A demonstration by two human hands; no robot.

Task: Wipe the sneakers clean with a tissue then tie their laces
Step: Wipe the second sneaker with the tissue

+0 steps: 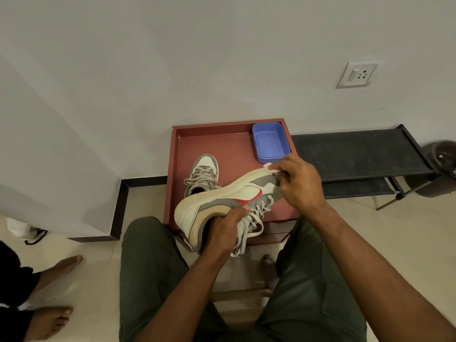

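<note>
A red-brown desk [197, 144] with a raised rim stands against the wall, and everything is placed from it. Above its near edge the left hand [223, 233] grips one sneaker [222, 201] by the collar, fingers curled into the opening, holding it tipped on its side with the pale sole turned up and away from the person. Its grey laces [249, 223] hang loose over the desk's near edge. The right hand [299, 183] pinches a small white tissue [270, 167] and presses it against the toe end of that sole, above the right part of the desk. The second sneaker [203, 175] stands upright on the desk surface, just behind the held one, laces untied. A blue plastic box [270, 142] sits in the desk's far right corner. To the right of the desk is a black rack [357, 154], with a dark bin [439, 169] beyond it. Left of the desk, another person's bare feet [61, 267] rest on the tiled floor.
</note>
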